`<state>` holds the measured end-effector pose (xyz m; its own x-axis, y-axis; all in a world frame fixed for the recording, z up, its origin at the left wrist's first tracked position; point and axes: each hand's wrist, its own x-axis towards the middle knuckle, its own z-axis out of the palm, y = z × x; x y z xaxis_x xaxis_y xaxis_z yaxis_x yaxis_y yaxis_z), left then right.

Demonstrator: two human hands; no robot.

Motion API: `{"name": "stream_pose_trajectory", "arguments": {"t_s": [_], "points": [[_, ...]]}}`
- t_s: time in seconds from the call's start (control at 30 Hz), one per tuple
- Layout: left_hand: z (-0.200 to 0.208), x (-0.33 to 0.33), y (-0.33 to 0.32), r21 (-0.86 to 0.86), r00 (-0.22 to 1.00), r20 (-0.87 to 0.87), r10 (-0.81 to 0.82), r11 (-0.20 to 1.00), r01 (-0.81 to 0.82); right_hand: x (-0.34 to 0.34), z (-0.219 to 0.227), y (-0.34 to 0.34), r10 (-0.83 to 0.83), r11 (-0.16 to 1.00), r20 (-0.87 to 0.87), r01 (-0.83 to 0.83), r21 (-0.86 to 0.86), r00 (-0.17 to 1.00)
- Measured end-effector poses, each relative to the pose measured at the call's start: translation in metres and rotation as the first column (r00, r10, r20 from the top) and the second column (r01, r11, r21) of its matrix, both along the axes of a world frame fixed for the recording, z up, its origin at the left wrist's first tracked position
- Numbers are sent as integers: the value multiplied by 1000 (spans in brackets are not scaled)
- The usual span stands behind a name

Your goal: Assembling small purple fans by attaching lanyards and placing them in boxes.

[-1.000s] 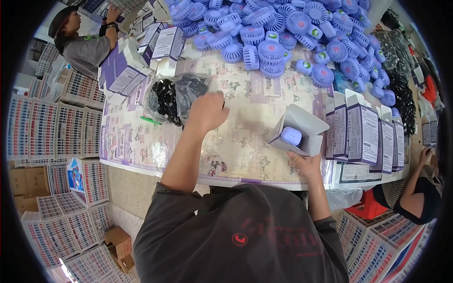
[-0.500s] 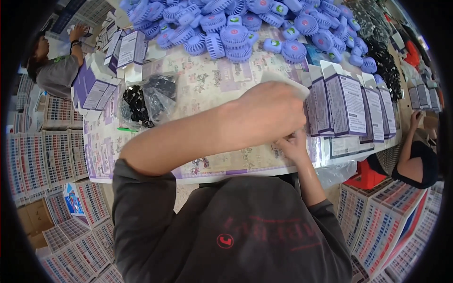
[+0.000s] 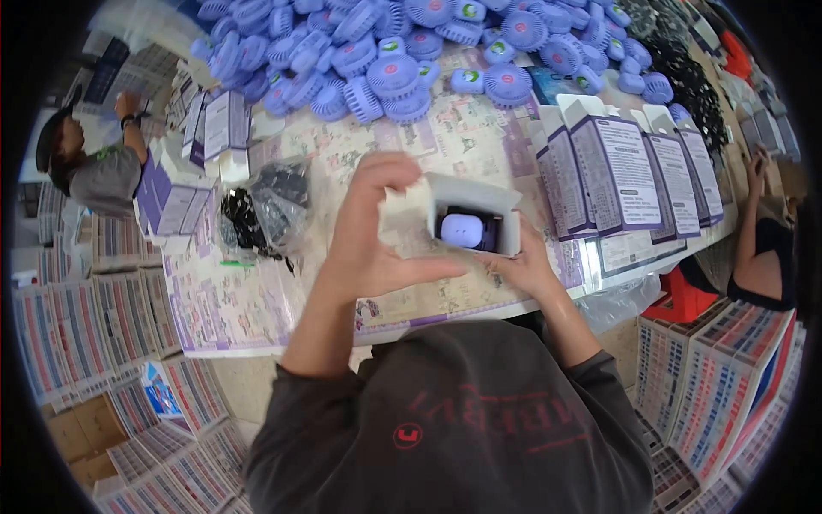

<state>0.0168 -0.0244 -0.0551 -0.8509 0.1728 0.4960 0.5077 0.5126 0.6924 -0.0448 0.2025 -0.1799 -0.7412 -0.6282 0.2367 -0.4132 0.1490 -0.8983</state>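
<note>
My right hand (image 3: 531,265) holds a small carton (image 3: 473,192) at its right and lower side, the carton's top facing up and unclosed. A light purple handheld fan (image 3: 462,230) sits inside, with something dark around it that I cannot make out. To the left of the carton is my left hand (image 3: 366,236), its thumb and fingers spread in a wide C, gripping nothing. The thumb's tip lies near the carton's lower left corner.
Purple handheld fans (image 3: 394,77) are heaped at the table's far side. Several purple-and-white cartons (image 3: 616,176) stand on the right. On the left are a plastic bag (image 3: 282,193), black cables (image 3: 240,214) and a purple carton (image 3: 171,193). Co-workers are at both sides.
My left hand has drawn back from the right, across the carton, and its fingers have spread. The carton's inside and the fan have come into sight. My head view has shifted slightly.
</note>
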Motion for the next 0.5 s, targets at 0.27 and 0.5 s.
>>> {"name": "stream_pose_trajectory", "arguments": {"t_s": [0.27, 0.5], "points": [[-79, -49, 28, 297, 709, 666, 233, 789, -538, -23, 68, 41, 147, 968, -304, -73, 240, 941], [-115, -89, 86, 300, 848, 510, 143, 894, -332, 0, 87, 57, 108, 962, -347, -10, 271, 932]]}}
